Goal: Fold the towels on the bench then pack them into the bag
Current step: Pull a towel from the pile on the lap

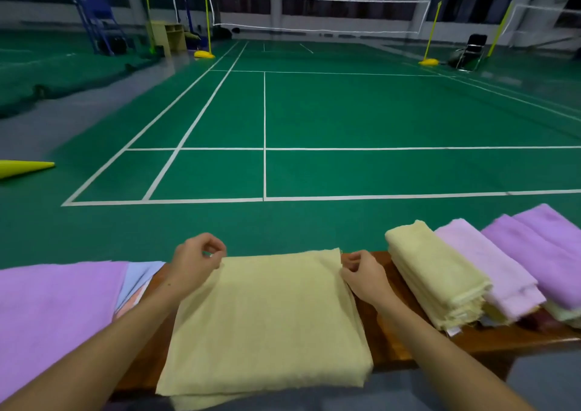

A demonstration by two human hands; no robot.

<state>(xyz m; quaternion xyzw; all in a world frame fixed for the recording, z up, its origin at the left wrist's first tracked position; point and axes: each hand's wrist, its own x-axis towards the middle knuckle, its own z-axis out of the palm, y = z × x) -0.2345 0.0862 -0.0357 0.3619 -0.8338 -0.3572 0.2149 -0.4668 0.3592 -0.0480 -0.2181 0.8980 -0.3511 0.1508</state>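
Left hand [196, 261] pinched far left corner of yellow towel [267, 322], thumb and fingers curled on the edge. Right hand [364, 277] pinched far right corner likewise. Towel lay folded flat across wooden bench [382, 338], near edge hanging slightly over the front. Folded yellow towel [437, 272] sat just right of the hands, then folded pink towel [490, 266] and purple towels [540, 247], overlapping in a row. Unfolded purple towel [53, 313] spread at left over pale blue cloth [141, 275]. Green court floor [314, 112] beyond, with white lines and net [314, 11].
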